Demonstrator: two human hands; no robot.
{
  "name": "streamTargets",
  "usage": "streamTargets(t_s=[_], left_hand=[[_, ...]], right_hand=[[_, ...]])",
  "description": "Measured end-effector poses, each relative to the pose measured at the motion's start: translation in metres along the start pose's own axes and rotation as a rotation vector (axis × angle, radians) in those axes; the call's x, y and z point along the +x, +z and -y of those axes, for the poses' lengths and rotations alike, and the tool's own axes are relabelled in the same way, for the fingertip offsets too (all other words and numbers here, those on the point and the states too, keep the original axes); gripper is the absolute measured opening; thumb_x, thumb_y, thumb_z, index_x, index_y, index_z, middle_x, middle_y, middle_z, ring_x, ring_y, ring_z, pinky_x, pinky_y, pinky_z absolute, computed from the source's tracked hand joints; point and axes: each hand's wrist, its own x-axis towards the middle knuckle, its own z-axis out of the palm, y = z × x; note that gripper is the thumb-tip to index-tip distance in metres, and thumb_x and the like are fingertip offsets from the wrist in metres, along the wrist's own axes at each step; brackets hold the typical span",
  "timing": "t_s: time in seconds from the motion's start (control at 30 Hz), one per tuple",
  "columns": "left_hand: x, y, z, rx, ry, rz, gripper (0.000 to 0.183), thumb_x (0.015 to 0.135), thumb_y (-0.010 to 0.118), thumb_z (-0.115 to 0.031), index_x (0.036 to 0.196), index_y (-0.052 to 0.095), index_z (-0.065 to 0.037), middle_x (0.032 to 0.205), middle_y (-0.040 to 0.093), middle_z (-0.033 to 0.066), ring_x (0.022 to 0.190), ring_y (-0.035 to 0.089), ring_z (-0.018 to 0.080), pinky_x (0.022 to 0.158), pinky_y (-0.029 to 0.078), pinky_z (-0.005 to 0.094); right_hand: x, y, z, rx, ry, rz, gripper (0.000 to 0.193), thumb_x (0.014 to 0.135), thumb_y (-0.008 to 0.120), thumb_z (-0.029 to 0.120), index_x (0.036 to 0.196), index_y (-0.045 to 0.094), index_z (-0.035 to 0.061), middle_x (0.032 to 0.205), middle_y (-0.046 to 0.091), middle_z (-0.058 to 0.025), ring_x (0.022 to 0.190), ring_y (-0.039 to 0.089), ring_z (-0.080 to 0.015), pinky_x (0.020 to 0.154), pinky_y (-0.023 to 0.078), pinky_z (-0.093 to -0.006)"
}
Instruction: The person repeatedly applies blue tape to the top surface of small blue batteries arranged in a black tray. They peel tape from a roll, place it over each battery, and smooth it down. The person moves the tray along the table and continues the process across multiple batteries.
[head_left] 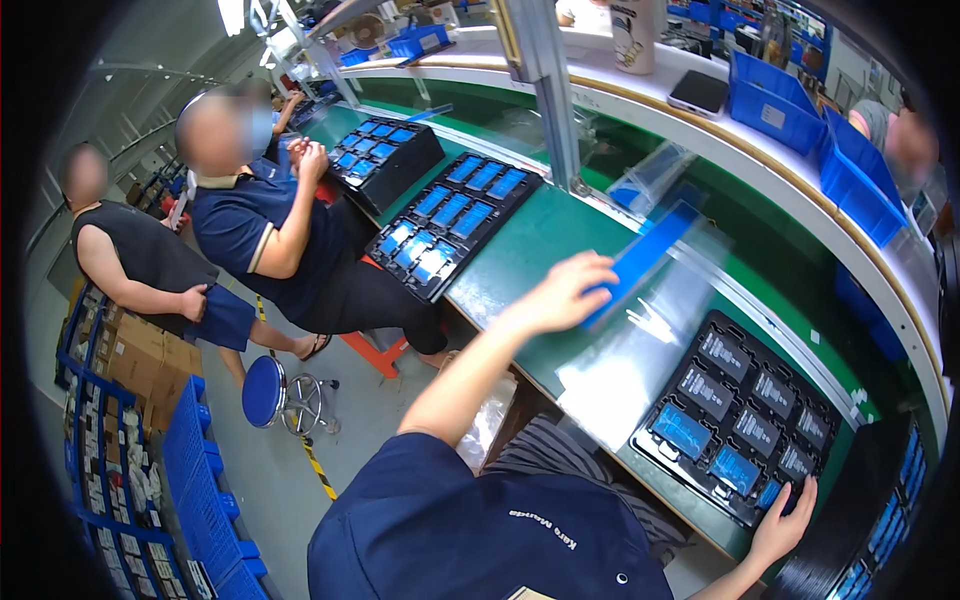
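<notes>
arm (460, 380) extended: left hand (562, 295) over the green table (510, 285), fingers bent at the edge of a blue strip (645, 260), can't tell if clamped. right hand (783, 527) low at the black tray's (650, 462) near corner, fingers apart, beside a blue pack (769, 494). tray flat on table, gray packs (757, 430) in it.

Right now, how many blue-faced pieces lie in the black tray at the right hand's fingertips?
3, in one row along the near side of the black tray: the left piece, the middle piece and the right piece, which the right hand seems to partly cover.
</notes>
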Motion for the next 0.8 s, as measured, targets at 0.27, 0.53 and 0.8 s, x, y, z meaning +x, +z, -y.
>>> streamTargets(t_s=[0.27,0.53,0.8], left_hand=[[0.006,0.012,0.030,0.436,-0.072,0.191,0.048,0.096,0.040,-0.038,0.140,0.042,-0.017,0.151,0.028,0.0122,0.140,0.023,0.0309,0.114,0.014,0.0495],[0.012,0.014,0.033,0.514,-0.027,0.211,0.058,0.091,0.046,-0.050,0.141,0.041,-0.021,0.151,0.029,0.0095,0.140,0.024,0.0310,0.112,0.014,0.0519],[0.018,0.020,0.046,0.104,-0.099,-0.095,0.040,0.087,0.063,-0.026,0.123,0.059,-0.009,0.126,0.057,0.0108,0.122,0.049,0.0281,0.103,0.034,0.0455]], right_hand=[[0.005,-0.003,-0.004,0.019,0.083,0.052,0.038,0.094,0.050,0.018,0.127,0.052,-0.0020,0.134,0.050,-0.0199,0.123,0.049,-0.0342,0.101,0.037,-0.0374],[0.003,0.001,-0.006,0.094,0.068,-0.044,0.036,0.090,0.057,0.017,0.121,0.057,-0.0016,0.127,0.056,-0.0184,0.118,0.053,-0.0326,0.101,0.038,-0.0366],[0.015,0.002,-0.014,0.065,0.046,-0.110,0.033,0.087,0.061,0.018,0.116,0.062,0.0034,0.124,0.060,-0.0124,0.114,0.056,-0.0296,0.098,0.041,-0.0356]])
